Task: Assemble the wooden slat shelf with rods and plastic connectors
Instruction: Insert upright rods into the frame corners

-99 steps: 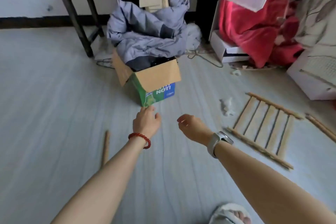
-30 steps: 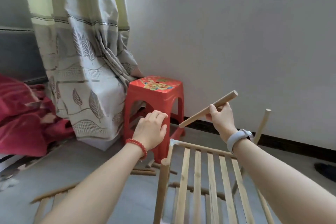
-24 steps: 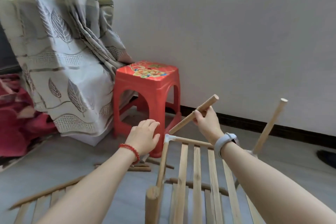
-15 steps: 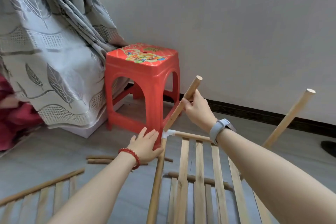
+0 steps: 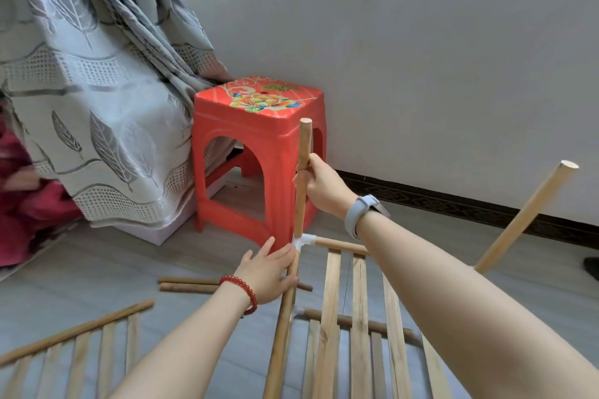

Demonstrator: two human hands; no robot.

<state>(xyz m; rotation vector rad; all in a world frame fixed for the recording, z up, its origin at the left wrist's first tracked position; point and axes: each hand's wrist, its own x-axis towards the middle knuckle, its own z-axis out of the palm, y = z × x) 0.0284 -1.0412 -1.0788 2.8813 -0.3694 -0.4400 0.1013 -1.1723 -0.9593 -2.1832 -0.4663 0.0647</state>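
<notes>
While the right hand [image 5: 319,186] grips the upright rod [image 5: 302,178] mid-length, fingers wrapped round it, the rod's lower end sits at the white plastic connector [image 5: 302,241], directly in front of the red stool [image 5: 259,152]. Left hand [image 5: 270,272] lies with straight fingers against the side rail [image 5: 282,327] just below that connector, fingertips touching it; not curled round anything I can see. Slat panel [image 5: 356,317] runs from the connector toward the person, raised off the floor. Second rod [image 5: 525,217] leans tilted well right of the stool, by the wall. Loose rods [image 5: 188,283] lie on the floor near the stool's front, left of the connector. Another slat panel [image 5: 74,356] lies flat further left. Curtain [image 5: 97,74] hangs beside the stool.
</notes>
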